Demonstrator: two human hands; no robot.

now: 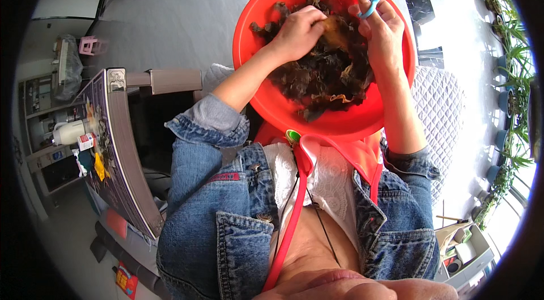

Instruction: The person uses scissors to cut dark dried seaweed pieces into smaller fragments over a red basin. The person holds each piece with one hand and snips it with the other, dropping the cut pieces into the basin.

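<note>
A wide red plastic basin (263,100) lies before me, holding a heap of dark brown, crinkled leafy pieces (314,76); I cannot tell whether they are dried fungus, seaweed or leaves. Over the heap, my left hand (299,34) pinches a yellowish-brown piece (335,33), which is somewhat blurred. My right hand (384,32) has hold of small scissors (371,5) with light blue handles. Their metal blades point up and away, past the basin's far right rim, apart from the pieces.
To the left stands a table (123,130) bearing a cream kettle-like jug (70,133), a small carton (86,141) and a yellow packet (99,166). A quilted cover (437,113) shows right of the basin. Potted plants (512,100) line the windows. Farther off is a pink stool (87,45).
</note>
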